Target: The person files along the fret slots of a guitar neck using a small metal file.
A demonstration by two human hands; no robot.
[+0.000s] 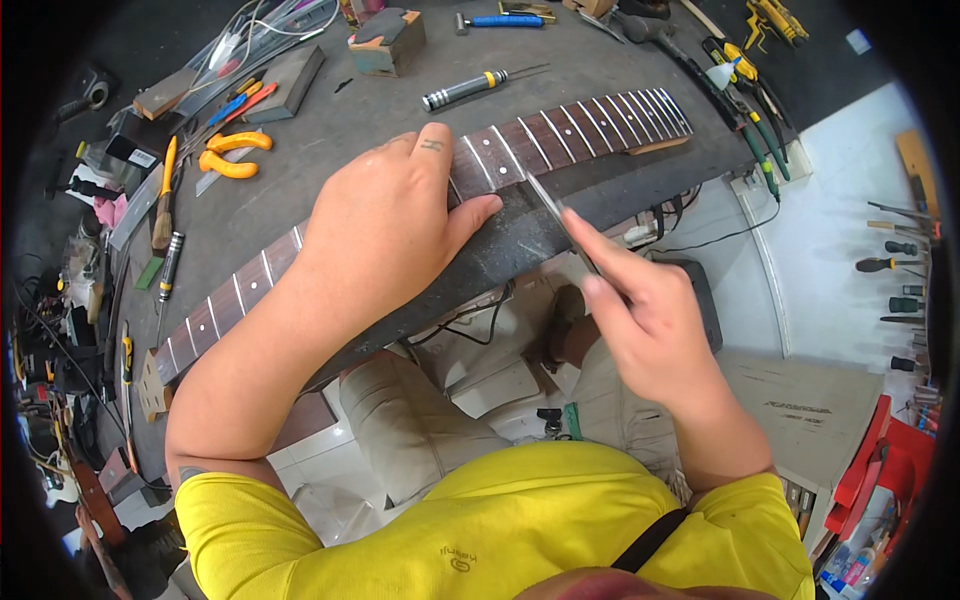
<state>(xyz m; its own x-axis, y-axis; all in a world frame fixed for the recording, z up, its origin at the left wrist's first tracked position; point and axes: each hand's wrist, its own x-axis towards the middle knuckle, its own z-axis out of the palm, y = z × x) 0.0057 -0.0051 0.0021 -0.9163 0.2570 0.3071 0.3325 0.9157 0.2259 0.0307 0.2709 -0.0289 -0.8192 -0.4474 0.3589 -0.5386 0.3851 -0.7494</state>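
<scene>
A guitar neck [550,135] with a dark fretboard, silver frets and pale dot inlays lies slantwise across the dark workbench. My left hand [390,200] is wrapped over its middle, with the thumb along the near edge and part of the fretboard hidden beneath. In my right hand [645,320] is a slim metal file [545,197], the index finger stretched along it. The file's tip meets the neck's near edge at a fret end, just right of my left hand. My palm hides the file's rear end.
Beyond the neck lies a grey-and-yellow screwdriver [465,91]. Orange-handled pliers [235,155], a brush [163,215] and a dark block [288,85] are at the left. A wooden block [387,45] stands at the back; several tools line the right end. A cable [715,243] hangs below the bench edge.
</scene>
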